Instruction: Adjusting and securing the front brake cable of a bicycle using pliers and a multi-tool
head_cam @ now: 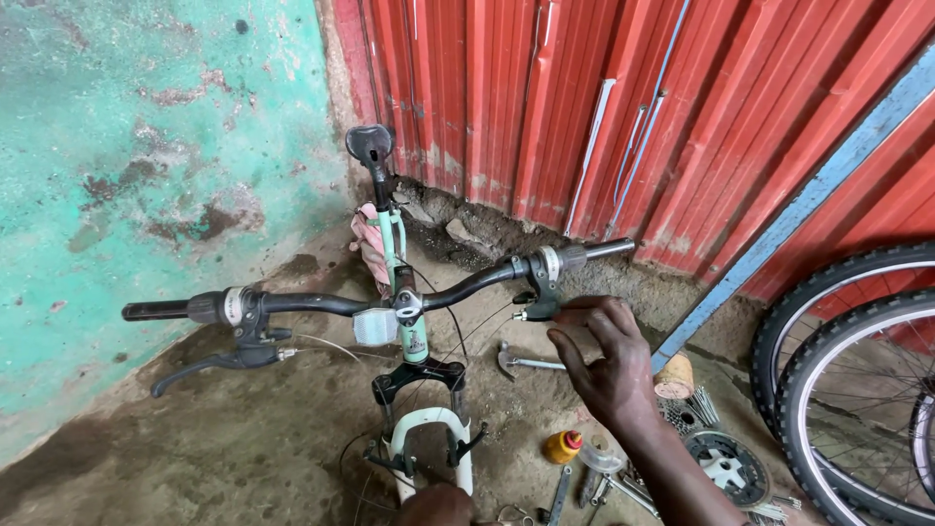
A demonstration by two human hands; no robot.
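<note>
Reaching up to the right-hand brake and shifter unit (542, 284) on a pale green bicycle (404, 292), the right hand (609, 365) has its fingers spread and curled, fingertips just at the unit, pinching nothing that can be seen.

Open dirt floor (243, 438) lies to the left of the hand under the handlebar (321, 304); to its right two wheels (857, 390) crowd close, and beyond it a red corrugated wall (633, 97) closes off the room. Below the wrist lie a small yellow bottle with a red cap (564, 445), a chainring (726, 468) and loose tools (531, 362). The left hand (438, 507) is cut off at the bottom edge near the white fork (429, 438); its grip cannot be told. The front wheel is out of sight.
</note>
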